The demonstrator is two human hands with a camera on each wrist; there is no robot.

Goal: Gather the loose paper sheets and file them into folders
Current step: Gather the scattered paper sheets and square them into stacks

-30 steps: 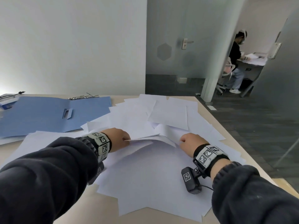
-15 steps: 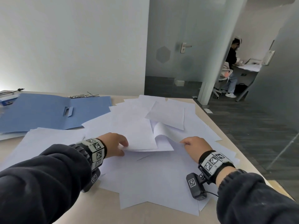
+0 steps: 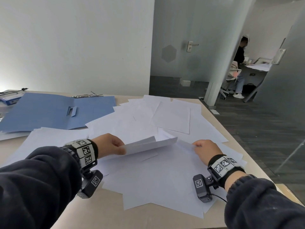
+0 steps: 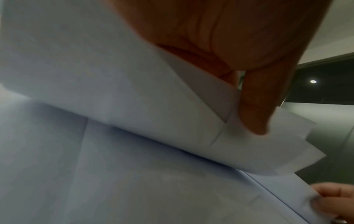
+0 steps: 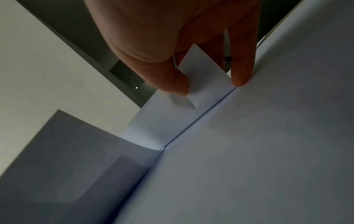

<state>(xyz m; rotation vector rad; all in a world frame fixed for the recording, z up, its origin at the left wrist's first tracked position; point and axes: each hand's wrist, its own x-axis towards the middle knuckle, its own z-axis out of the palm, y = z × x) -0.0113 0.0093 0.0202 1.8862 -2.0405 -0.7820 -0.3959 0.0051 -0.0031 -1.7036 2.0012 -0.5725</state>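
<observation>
Progress: early, by my reading. The blue folder lies open at 10 o'clock on the table, with no sheet visibly laid inside it.
Done: a small bundle of sheets is off the pile, tilted, held at the centre.
Left: most of the loose paper is still fanned across the table from 12 to 6 o'clock; it needs gathering, squaring and filing.
Left hand: fingers curled, pinching the bundle's near-left edge; the left wrist view shows several staggered corners under the thumb.
Right hand: thumb and finger pinching a sheet corner at 3 o'clock.
Change: half a second ago the left hand's sheets lay nearly flat on the pile; now they are raised, and the right hand has closed in towards the left.
</observation>
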